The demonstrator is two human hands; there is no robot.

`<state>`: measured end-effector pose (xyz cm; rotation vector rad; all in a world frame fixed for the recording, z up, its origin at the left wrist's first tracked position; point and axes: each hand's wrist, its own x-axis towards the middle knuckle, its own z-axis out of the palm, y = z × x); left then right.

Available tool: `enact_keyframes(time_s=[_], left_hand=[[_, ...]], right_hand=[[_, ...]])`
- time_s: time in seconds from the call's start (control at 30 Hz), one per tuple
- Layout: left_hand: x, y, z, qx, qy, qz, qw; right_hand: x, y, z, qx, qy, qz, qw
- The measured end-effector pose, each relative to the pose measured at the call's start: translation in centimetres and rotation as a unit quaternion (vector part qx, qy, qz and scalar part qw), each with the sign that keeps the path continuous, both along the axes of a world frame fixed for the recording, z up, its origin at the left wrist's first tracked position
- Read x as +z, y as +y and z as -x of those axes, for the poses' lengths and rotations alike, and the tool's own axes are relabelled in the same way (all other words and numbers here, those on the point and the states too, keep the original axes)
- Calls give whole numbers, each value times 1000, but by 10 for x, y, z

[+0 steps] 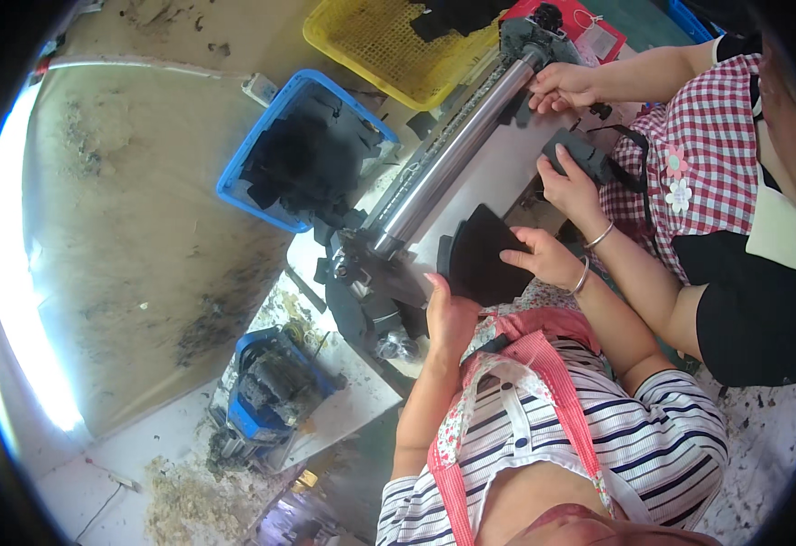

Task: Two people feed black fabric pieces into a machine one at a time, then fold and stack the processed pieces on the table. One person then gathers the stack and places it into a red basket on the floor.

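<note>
Both of my hands are on a thin stack of black fan-shaped sheet pieces, held tilted in front of my apron. My right hand pinches its right side, the thumb lying across the top face. My left hand is at the lower left edge with the thumb pointing up; its fingers are partly hidden behind the pieces. Just beyond the stack lies a long shiny metal roller on a bench machine. I cannot tell what the pieces are made of.
A co-worker's hand at the right holds a dark grey stack; their other hand is by the roller's far end with a dark piece. A blue-rimmed bin contains black pieces. Also around: a yellow basket and a blue machine.
</note>
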<state>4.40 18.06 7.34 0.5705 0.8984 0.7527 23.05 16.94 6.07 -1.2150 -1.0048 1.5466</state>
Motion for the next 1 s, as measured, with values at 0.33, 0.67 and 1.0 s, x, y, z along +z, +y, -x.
enact_keyframes(time_s=[0.33,0.67,1.0], left_hand=[[-4,11,13,-31,236,-15,971],[-48,-44,58,28,-84,81,993],[-45,-47,57,159,45,31,986]], right_hand=[[2,6,9,140,-232,-134,953],[7,-22,35,172,80,83,978],[31,-10,38,87,-75,114,987]])
